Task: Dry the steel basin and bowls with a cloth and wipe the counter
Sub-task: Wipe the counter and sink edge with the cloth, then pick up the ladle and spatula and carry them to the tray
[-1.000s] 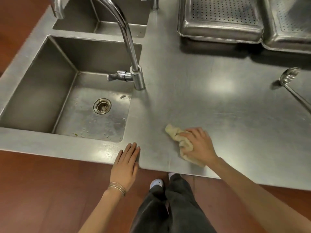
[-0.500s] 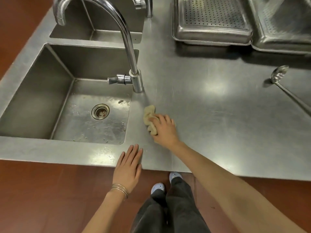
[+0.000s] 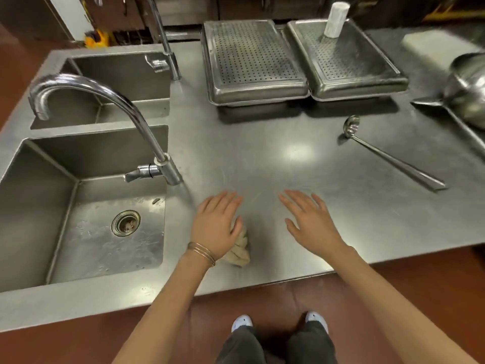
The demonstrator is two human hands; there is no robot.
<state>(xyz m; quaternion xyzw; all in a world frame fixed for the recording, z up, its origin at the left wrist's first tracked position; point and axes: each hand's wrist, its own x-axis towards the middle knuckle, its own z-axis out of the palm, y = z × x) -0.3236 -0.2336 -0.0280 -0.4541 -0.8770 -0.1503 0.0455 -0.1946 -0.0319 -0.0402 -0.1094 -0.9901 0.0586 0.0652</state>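
Cloth lies bunched in a beige wad on the steel counter, in front of the near tap and a little to its right, close to the counter's front edge. The left hand is over it, fingers straight, palm covering the wad's left part; whether it presses down cannot be told. The right hand, further right of the tap, is flat with fingers spread and holds nothing. The cloth looks light, soft and limp, probably damp. Gathering the wad's middle into the whole palm seems the best hold, since a corner pinch would leave it trailing.
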